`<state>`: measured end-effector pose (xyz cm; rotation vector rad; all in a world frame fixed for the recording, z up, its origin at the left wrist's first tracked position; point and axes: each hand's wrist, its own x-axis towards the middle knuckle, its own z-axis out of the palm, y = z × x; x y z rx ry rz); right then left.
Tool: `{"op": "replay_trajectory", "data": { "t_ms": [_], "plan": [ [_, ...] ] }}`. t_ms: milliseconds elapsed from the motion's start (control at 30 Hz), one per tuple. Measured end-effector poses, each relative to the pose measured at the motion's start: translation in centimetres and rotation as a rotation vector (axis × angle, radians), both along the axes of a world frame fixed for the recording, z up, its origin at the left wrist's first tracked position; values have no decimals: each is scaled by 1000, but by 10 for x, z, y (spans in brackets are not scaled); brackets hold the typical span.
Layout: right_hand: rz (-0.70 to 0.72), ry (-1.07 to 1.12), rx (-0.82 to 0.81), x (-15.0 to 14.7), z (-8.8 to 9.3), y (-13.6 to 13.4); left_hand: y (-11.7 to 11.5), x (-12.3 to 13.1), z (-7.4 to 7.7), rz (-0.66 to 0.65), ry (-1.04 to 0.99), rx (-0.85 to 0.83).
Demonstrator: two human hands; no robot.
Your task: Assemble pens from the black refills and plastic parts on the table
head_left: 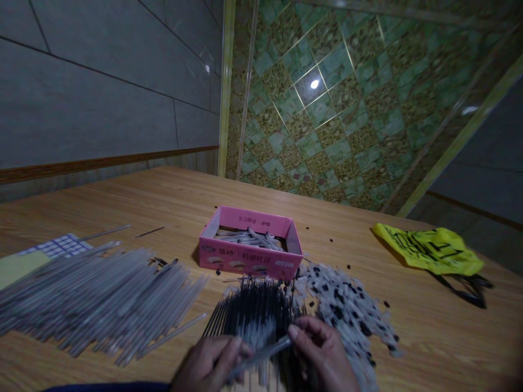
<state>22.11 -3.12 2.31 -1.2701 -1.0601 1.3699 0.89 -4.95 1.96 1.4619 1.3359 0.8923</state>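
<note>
A thin clear plastic tube (265, 353) stretches between my two hands near the bottom of the view. The fingers of my left hand (210, 362) are closed around its lower left end. My right hand (324, 351) pinches the upper right end between thumb and forefinger. Beneath and just beyond the hands lies a dense bundle of thin black sticks (257, 299), some with whitish ends. To the right is a heap of small translucent and black pieces (345, 305), too small to name. Whatever sits inside the tube is blurred.
A pink cardboard box (232, 256) beyond the hands holds several slim tubes. Many long clear tubes (110, 294) lie on the left beside a checked cloth (59, 245). A yellow bag (433, 250) with black straps rests on the right of the wooden table (171, 196).
</note>
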Motion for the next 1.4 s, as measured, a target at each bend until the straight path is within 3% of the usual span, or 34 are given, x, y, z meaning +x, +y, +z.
{"op": "replay_trajectory", "data": {
  "t_ms": [133, 200, 300, 367, 533, 667, 833, 1000, 1233, 1400],
  "plan": [
    [-251, 72, 117, 9, 18, 7, 15, -32, -3, 254, 531, 281],
    [-313, 21, 213, 14, 32, 16, 18, -48, -11, 311, 703, 278],
    [-339, -203, 442, 17, 52, 40, 19, -62, -24, 288, 898, 221],
    [-332, -420, 588, 15, 61, 62, 20, -66, -28, 249, 968, 195],
    [-274, -599, 647, 1, 69, 116, 20, -63, -21, 232, 980, 195],
    [-227, -789, 614, -6, 73, 125, 19, -60, -17, 247, 952, 165],
    [-152, -1002, 536, 14, 72, 87, 21, -56, -15, 276, 808, 264],
    [64, -1184, 355, 50, 57, 47, 22, -39, -5, 262, 384, 450],
    [393, -1549, 57, 51, 40, 13, 18, -16, -7, 145, -241, 103],
    [376, -1599, -18, 36, 23, 9, 19, -12, -8, 179, -388, 25]
  ]
}}
